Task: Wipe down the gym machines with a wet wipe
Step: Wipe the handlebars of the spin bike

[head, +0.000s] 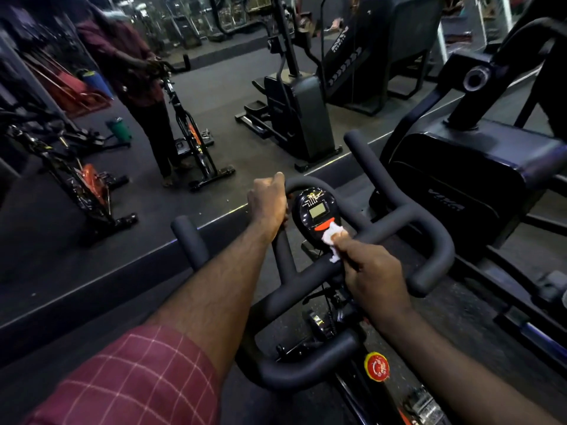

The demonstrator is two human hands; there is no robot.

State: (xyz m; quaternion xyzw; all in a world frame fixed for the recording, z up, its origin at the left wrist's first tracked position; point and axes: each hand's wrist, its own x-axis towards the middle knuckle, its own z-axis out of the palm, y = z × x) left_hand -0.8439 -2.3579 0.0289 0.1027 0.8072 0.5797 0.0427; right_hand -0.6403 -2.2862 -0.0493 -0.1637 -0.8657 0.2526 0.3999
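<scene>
Your right hand [372, 271] has its fingers curled round a crumpled white wet wipe [333, 237]. It pinches the wipe at the fingertips and presses it against the lower edge of the black oval bike console [316, 210], on the orange strip just below the small grey screen. A loose end of the wipe hangs down beside your knuckles.

Your left hand [268, 204] is wrapped in a full grip round the black foam-padded handlebar [437, 240], on the curved loop just left of the console. The two hands sit on either side of the console, near each other but apart. Your left forearm comes out of a rolled maroon checked sleeve [138, 378].

Below the handlebar, the bike frame carries a round red-and-yellow sticker [376, 367]. Just to your right stands a large black machine with a bulky housing [460, 179]; its lettering is too blurred to read.

Ahead of the bike a mirror wall [214, 124] rises from the dark floor. It shows a person in a maroon shirt [132, 72] standing at an exercise bike, with a green bin [120, 127] near them on the floor.
</scene>
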